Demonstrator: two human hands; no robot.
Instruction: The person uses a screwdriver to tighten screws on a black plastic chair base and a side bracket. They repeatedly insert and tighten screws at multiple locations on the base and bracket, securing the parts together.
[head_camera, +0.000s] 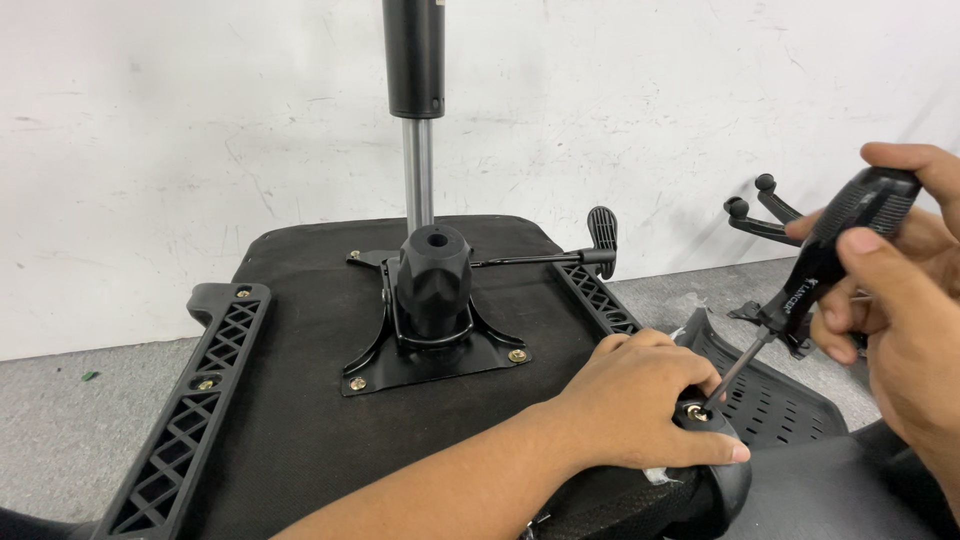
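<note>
Two hands: both busy at the lower right of the frame, working one fastener between them.
Right hand: fingers wrapped tight round the black grip of a screwdriver, shaft slanting down and to the left.
Screwdriver tip: sitting right on a brass-coloured screw, lower right of centre.
Left hand: clamped over the black armrest bracket, thumb and fingers closed around it just beside the screw, steadying it against the seat edge.
Seat underside: black fabric, upturned, filling the middle of the frame.
Done, by the look of it: the metal mounting plate at centre shows brass screws at its corners, and the gas column rises from its hub to the top of the frame.
Also done, I'd judge: the left-side armrest along the lower left shows screw heads seated in its lattice.
In hand: the right-side arm's screw, head visible; how deep it sits I cannot tell.
Left over: loose black parts lying on the grey floor at the right, by the white wall.
</note>
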